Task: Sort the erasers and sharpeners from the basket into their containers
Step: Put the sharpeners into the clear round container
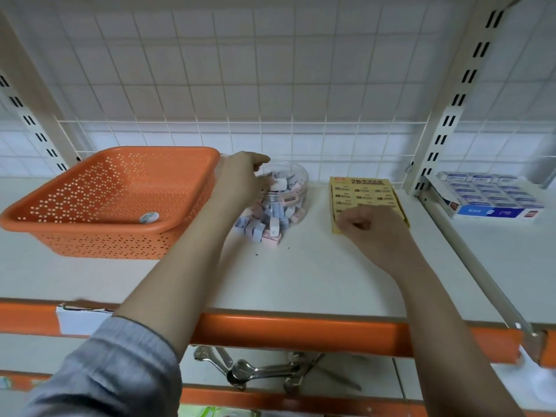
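Your left hand reaches over the clear round jar, which stands on the white shelf between the orange basket and the yellow box. The fingers curl down over the jar's open mouth; whether they pinch one of the pieces there, you cannot tell, because the hand hides its own fingertips. The jar is heaped with small blue, pink and white pieces, and some of them lie on the shelf right against its near side.

Your right hand is clenched into a loose fist over the near end of the yellow box, knuckles toward the jar. Nothing shows between its fingers, so what it may hold is hidden. The box lies flat, its open top showing rows of yellow packets printed "2B".

The basket sits at the left of the shelf, touching or nearly touching your left wrist. Inside it only a small round sticker-like object shows, near the front wall.

On the neighbouring shelf to the right lies an open blue-and-white carton of wrapped pieces. Below, on the lower shelf, metal spoons lie in a pile.
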A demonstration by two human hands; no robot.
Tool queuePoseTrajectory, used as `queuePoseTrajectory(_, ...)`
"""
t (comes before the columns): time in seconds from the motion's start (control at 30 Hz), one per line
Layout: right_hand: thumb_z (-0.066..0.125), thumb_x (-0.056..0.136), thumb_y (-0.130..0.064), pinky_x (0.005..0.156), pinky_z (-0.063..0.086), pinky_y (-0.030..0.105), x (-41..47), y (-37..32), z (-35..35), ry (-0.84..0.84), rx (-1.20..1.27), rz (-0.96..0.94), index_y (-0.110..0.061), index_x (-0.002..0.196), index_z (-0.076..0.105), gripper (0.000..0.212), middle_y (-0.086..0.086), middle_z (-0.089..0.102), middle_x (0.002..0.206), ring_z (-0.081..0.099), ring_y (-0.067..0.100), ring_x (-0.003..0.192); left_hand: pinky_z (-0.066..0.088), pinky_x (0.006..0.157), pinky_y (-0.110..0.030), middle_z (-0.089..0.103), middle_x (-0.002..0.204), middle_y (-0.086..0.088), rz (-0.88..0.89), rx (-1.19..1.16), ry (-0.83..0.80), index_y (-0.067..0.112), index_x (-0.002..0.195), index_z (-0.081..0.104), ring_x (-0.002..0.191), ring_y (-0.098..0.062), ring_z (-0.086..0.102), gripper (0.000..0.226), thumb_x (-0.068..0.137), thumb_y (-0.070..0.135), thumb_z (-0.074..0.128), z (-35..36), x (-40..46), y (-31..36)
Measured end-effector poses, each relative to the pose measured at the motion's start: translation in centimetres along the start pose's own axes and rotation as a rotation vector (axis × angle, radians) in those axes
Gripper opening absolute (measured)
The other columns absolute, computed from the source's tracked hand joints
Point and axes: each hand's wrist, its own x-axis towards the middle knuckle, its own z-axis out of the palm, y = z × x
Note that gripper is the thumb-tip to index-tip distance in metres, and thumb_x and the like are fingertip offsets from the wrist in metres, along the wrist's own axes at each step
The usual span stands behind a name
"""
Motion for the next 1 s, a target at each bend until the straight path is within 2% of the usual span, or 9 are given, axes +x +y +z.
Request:
queuePoseTrajectory(0.13, 0.067, 0.084, -0.025, 0.068, 0.038, 0.001, 0.6, -0.1, 1.2, -0.04, -0.023, -0.007, -0.018, 0.101, 0.071, 0.018, -0.008, 0.068, 0.094, 0.061, 0.002, 0.087, 0.033, 0.081, -0.011, 0.064, 0.119, -0.009, -0.013, -0.028, 0.151, 0.01, 0.124, 0.06, 0.106, -0.018, 0.059, 0.034, 0.09, 0.009, 0.058, -0.5, -3.1, -0.8)
queuePoseTrajectory(0.2, 0.068, 0.083, -0.025, 0.071, 0.043, 0.008, 0.9, -0.9, 2.2, -0.072, -0.031, -0.035, -0.02, 0.103, 0.07, 0.02, -0.005, 0.068, 0.093, 0.063, 0.006, 0.087, 0.034, 0.075, -0.013, 0.067, 0.11, -0.011, 0.012, -0.049, 0.205, 0.007, 0.119, 0.063, 0.097, -0.021, 0.061, 0.032, 0.088, 0.004, 0.056, -0.4, -5.6, -1.4)
queuePoseTrajectory(0.27, 0.069, 0.083, -0.026, 0.074, 0.047, 0.017, 1.2, -1.9, 3.3, -0.109, -0.064, -0.083, -0.023, 0.106, 0.069, 0.023, -0.005, 0.068, 0.093, 0.065, 0.008, 0.088, 0.038, 0.072, -0.021, 0.069, 0.102, -0.012, 0.018, -0.084, 0.225, 0.007, 0.111, 0.068, 0.088, -0.023, 0.062, 0.028, 0.085, 0.001, 0.06, -0.1, -8.2, -1.9)
queuePoseTrajectory(0.33, 0.069, 0.083, -0.028, 0.077, 0.047, 0.022, 1.3, -2.9, 4.4, -0.156, -0.096, -0.124, -0.026, 0.115, 0.066, 0.031, -0.005, 0.067, 0.097, 0.064, 0.01, 0.091, 0.042, 0.071, -0.023, 0.071, 0.098, -0.01, 0.002, -0.112, 0.223, 0.009, 0.105, 0.071, 0.084, -0.023, 0.064, 0.025, 0.083, 0.002, 0.063, 0.3, -10.4, -2.6)
queuePoseTrajectory(0.5, 0.066, 0.086, -0.031, 0.084, 0.05, 0.031, 1.6, -4.8, 6.3, -0.243, -0.22, -0.205, -0.03, 0.123, 0.061, 0.037, -0.001, 0.067, 0.103, 0.062, 0.016, 0.097, 0.035, 0.069, -0.011, 0.072, 0.099, -0.006, -0.113, -0.105, 0.205, 0.012, 0.103, 0.073, 0.083, -0.018, 0.065, 0.027, 0.081, 0.002, 0.061, 0.5, -13.0, -4.8)
queuePoseTrajectory(0.63, 0.064, 0.087, -0.032, 0.075, 0.047, 0.027, 1.7, -5.1, 7.0, -0.229, -0.317, -0.194, -0.027, 0.12, 0.06, 0.034, -0.003, 0.066, 0.103, 0.061, 0.017, 0.095, 0.034, 0.067, -0.007, 0.073, 0.097, -0.002, -0.114, -0.084, 0.188, 0.017, 0.101, 0.074, 0.081, -0.014, 0.066, 0.024, 0.082, 0.008, 0.062, 0.3, -13.7, -5.9)
queuePoseTrajectory(0.77, 0.065, 0.085, -0.027, 0.074, 0.046, 0.029, 1.8, -4.6, 7.3, -0.195, -0.332, -0.16, -0.019, 0.118, 0.057, 0.035, 0.002, 0.064, 0.104, 0.06, 0.021, 0.094, 0.036, 0.069, -0.007, 0.073, 0.098, 0.002, -0.101, -0.065, 0.147, 0.023, 0.105, 0.073, 0.085, -0.013, 0.066, 0.024, 0.085, 0.016, 0.062, 0.2, -13.8, -6.6)
queuePoseTrajectory(0.9, 0.065, 0.085, -0.025, 0.07, 0.042, 0.024, 1.0, -3.9, 6.5, -0.16, -0.27, -0.097, -0.016, 0.12, 0.057, 0.037, 0.003, 0.065, 0.106, 0.061, 0.019, 0.089, 0.047, 0.074, -0.022, 0.073, 0.089, 0.002, -0.092, -0.088, 0.112, 0.023, 0.103, 0.073, 0.082, -0.014, 0.066, 0.022, 0.085, 0.018, 0.061, 0.3, -13.0, -6.3)
queuePoseTrajectory(1.0, 0.062, 0.087, -0.027, 0.07, 0.045, 0.026, -0.5, -3.3, 5.7, -0.103, -0.196, -0.044, -0.018, 0.117, 0.059, 0.032, 0.0, 0.065, 0.091, 0.061, 0.016, 0.081, 0.046, 0.073, -0.027, 0.071, 0.087, -0.003, -0.024, -0.051, 0.053, 0.02, 0.105, 0.072, 0.083, -0.018, 0.065, 0.023, 0.084, 0.016, 0.061, 0.4, -11.4, -5.8)
